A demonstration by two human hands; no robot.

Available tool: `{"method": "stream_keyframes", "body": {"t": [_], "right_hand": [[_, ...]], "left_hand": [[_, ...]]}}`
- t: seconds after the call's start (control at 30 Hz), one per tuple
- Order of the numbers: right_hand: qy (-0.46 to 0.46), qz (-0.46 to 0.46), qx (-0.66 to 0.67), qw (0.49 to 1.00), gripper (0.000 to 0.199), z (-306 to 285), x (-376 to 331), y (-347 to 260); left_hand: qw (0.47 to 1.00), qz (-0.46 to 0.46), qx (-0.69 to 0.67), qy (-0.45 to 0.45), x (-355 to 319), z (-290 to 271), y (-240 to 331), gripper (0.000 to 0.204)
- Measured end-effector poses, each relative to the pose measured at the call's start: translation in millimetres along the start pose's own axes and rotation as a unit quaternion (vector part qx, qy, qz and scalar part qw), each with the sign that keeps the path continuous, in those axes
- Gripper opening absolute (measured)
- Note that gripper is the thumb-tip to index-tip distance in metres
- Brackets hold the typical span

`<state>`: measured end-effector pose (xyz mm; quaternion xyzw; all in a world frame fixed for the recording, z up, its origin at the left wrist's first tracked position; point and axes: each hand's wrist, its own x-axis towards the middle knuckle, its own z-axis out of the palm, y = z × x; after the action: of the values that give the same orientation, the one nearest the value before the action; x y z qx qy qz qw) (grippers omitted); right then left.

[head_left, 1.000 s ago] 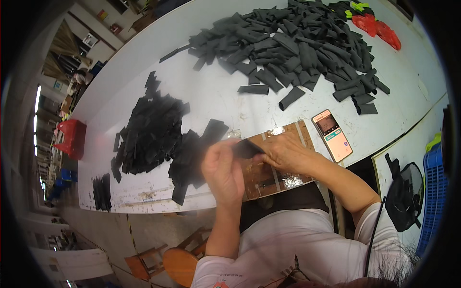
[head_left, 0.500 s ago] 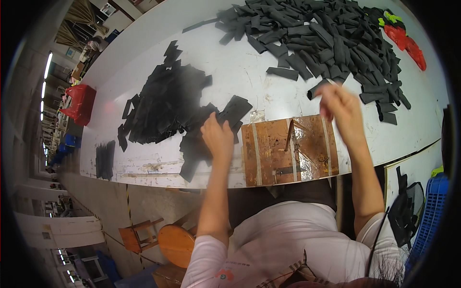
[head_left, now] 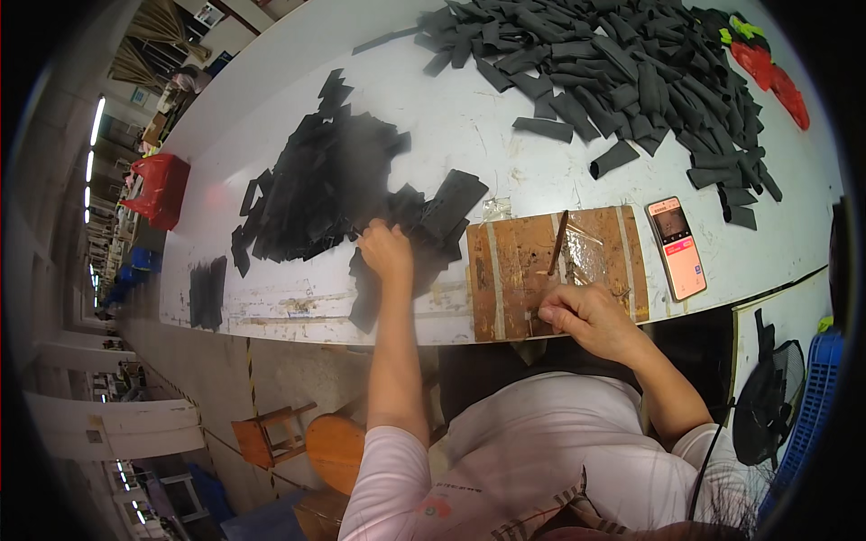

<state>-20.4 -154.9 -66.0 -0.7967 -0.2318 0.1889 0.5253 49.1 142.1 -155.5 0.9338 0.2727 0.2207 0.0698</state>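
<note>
My left hand (head_left: 386,250) is at the near edge of a heap of flat black fabric pieces (head_left: 316,185), its bent fingers pinching at the pieces. Some black pieces (head_left: 456,198) lie fanned out just right of it. Closed with thumb against curled fingers, my right hand (head_left: 591,317) hovers over the front of a brown taped board (head_left: 510,270); whatever it grips is hidden. A thin brown stick (head_left: 559,243) stands up from the board beyond this hand. One dark grey fabric tube (head_left: 614,160) lies apart at the near edge of a big pile of such tubes (head_left: 622,81).
A lit phone (head_left: 677,248) lies right of the board. Red plastic bags sit at the far left (head_left: 158,191) and far right (head_left: 771,81). A small black stack (head_left: 207,293) is near the left front corner. Beside the table are a blue basket (head_left: 803,415) and wooden stools (head_left: 334,451).
My right hand has come from the tube pile back down to the board, leaving a loose tube behind. My left hand has shifted left along the black pieces. The phone is now uncovered.
</note>
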Motion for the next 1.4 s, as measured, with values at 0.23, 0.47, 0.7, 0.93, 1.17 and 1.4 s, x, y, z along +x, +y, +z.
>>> {"method": "stream_keyframes", "body": {"t": [0.23,0.47,0.7,0.93,1.17,1.4], "right_hand": [[0.021,-0.008,0.029,0.999,0.018,9.3,2.9,-10.7],[0.145,-0.002,0.209,0.967,0.021,39.5,34.0,5.5],[0.222,0.001,0.262,0.939,0.018,61.2,44.0,25.7],[0.316,-0.111,-0.008,0.942,0.009,63.6,47.1,22.9],[0.322,-0.195,-0.093,0.922,0.013,61.0,49.6,12.4],[0.294,-0.292,-0.153,0.897,0.025,58.3,50.1,14.9]], "left_hand": [[0.892,-0.035,-0.446,-0.070,-26.2,-57.9,15.0,0.008],[0.780,0.009,-0.599,-0.183,-100.6,-87.4,58.0,0.005],[0.853,0.103,-0.505,-0.078,-123.6,-54.5,57.2,0.004],[0.897,0.088,-0.431,0.042,-122.7,-56.3,68.4,0.010],[0.719,-0.152,-0.660,-0.158,-118.5,-107.1,65.2,0.014],[0.578,-0.262,-0.718,-0.288,-109.2,-130.0,57.0,0.019]]}}
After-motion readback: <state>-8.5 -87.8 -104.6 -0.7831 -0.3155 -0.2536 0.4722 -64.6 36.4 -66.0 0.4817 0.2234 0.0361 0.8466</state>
